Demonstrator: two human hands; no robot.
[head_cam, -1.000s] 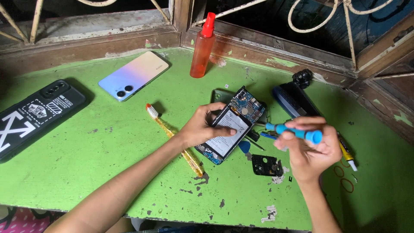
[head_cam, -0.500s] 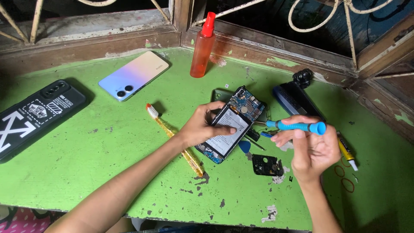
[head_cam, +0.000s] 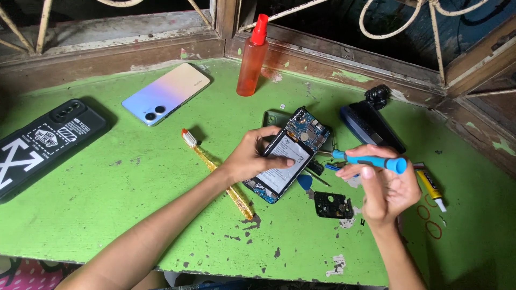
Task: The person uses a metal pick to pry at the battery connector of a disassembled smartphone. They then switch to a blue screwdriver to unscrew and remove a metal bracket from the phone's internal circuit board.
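So I'm looking down at the opened phone (head_cam: 287,154) lying back-off on the green table (head_cam: 107,204), and everything else sits around that. My left hand (head_cam: 252,158) is resting on the phone's left edge, fingers curled over the battery and pinning it flat. My right hand (head_cam: 384,188) is just right of the phone, wrapped around a blue screwdriver (head_cam: 371,160) that's lying nearly level, tip pointing at the phone's right side; can't tell if it's actually touching. Just below-right of the phone there's a small black cover piece (head_cam: 333,204) and a blue pick (head_cam: 305,182). Left of the phone a yellow toothbrush (head_cam: 215,169) is running under my wrist. Behind the phone an orange spray bottle (head_cam: 253,56) is standing upright, and far to the left are a pastel phone (head_cam: 165,93) and a black case (head_cam: 45,140). A glue tube (head_cam: 430,188) is lying off to the right.
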